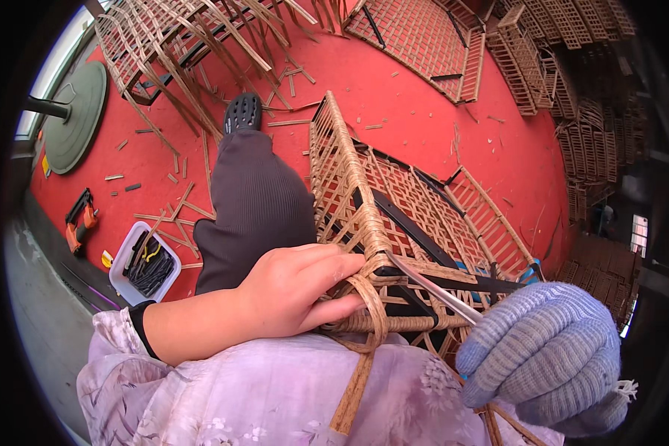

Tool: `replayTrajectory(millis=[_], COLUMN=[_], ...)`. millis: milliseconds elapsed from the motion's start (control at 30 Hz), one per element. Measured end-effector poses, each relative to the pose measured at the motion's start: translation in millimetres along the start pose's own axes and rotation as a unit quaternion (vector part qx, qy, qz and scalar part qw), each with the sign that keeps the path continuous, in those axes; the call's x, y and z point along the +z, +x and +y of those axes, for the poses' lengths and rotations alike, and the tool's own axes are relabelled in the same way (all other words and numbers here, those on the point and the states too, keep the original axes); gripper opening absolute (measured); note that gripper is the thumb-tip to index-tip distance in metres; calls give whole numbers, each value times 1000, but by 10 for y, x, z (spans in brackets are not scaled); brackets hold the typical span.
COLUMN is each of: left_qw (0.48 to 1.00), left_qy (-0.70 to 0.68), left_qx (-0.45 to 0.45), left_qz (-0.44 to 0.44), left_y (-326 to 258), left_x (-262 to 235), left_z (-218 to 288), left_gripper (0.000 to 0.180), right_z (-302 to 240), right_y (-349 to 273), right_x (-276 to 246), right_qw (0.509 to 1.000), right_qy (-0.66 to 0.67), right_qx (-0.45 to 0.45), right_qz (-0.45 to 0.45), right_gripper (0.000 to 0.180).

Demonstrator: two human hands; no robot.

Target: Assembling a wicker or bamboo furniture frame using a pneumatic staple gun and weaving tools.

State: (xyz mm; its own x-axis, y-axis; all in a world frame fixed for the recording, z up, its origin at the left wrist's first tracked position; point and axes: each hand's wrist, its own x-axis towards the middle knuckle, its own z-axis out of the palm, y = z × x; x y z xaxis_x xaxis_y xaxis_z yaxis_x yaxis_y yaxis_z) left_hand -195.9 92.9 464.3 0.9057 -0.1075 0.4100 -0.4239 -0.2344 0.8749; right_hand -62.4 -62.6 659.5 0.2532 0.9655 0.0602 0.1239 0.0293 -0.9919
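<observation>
A woven rattan-look basket (416,201) with a black frame leans across my lap, its wrapped corner close to my body. Bare, my left hand (293,290) presses its fingers together at that corner, on a flat brown strip (372,297) that loops over the rim and hangs down my front. In a grey-blue knit glove, my right hand (546,353) is closed round a slim, tapered metal tool (442,295). The tool's tip touches the wrapped corner beside the strip; its handle is hidden inside the glove. More loose strips (490,424) hang below the glove.
On the red floor (424,123) lie scattered strip offcuts. A white tub (171,286) of black pieces and an orange-black power tool (80,223) are at left. An unfinished woven piece (171,44) and a round green base (78,119) stand beyond; stacked baskets (587,149) line the right.
</observation>
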Motion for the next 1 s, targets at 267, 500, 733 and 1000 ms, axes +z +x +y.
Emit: replayTrajectory(millis=[267, 500, 733, 1000], left_qw=[1000, 1000, 1000, 991], left_qy=[2, -10, -10, 137], left_qx=[14, -2, -10, -7], left_qz=[22, -1, -9, 4], left_y=[-8, -14, -10, -5], left_x=[27, 16, -1, -78], left_z=[-8, 3, 68, 396], left_gripper=[39, 39, 37, 30], right_z=[66, 186, 152, 109], right_y=[-138, -274, -70, -354], right_x=[203, 318, 469, 223], right_qw=[996, 987, 947, 956], right_qy=[-72, -131, -139, 31], right_qx=[-44, -87, -129, 21], right_qz=[5, 11, 260, 291], right_gripper=[42, 30, 65, 62])
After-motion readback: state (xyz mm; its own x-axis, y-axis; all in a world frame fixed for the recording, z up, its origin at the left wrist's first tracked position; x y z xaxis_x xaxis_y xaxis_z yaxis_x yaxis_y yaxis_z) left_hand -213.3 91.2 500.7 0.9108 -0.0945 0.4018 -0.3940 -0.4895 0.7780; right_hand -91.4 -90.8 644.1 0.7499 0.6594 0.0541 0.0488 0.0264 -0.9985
